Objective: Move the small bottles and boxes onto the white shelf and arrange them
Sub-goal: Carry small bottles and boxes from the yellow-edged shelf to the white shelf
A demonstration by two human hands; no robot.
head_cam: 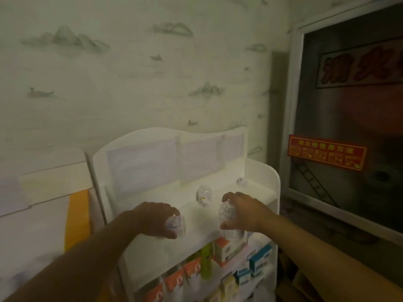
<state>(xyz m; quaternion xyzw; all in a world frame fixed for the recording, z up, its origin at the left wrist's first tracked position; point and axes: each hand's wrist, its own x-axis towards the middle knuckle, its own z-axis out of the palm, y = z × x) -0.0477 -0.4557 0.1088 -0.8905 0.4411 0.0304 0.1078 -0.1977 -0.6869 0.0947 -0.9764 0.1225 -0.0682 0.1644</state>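
Observation:
The white shelf (268, 177) stands against the wall. My left hand (152, 219) grips a small clear bottle (176, 225) from above, low over the top tier's front. My right hand (242, 212) holds another small clear bottle (226, 214) upright at the same tier, further right. A third clear bottle (204, 196) stands alone on the top tier behind them, and a small crumpled clear item (241, 182) lies at the back right. Lower tiers hold orange boxes (174, 282), blue-and-white boxes (259, 260), a white box with orange trim (224, 249) and a green bottle (206, 262).
A patterned wall rises behind the shelf. On the right is a dark framed cabinet door (349, 118) with a red notice (327, 152). Left of the shelf stand a white board (43, 203) and a yellow panel (77, 219).

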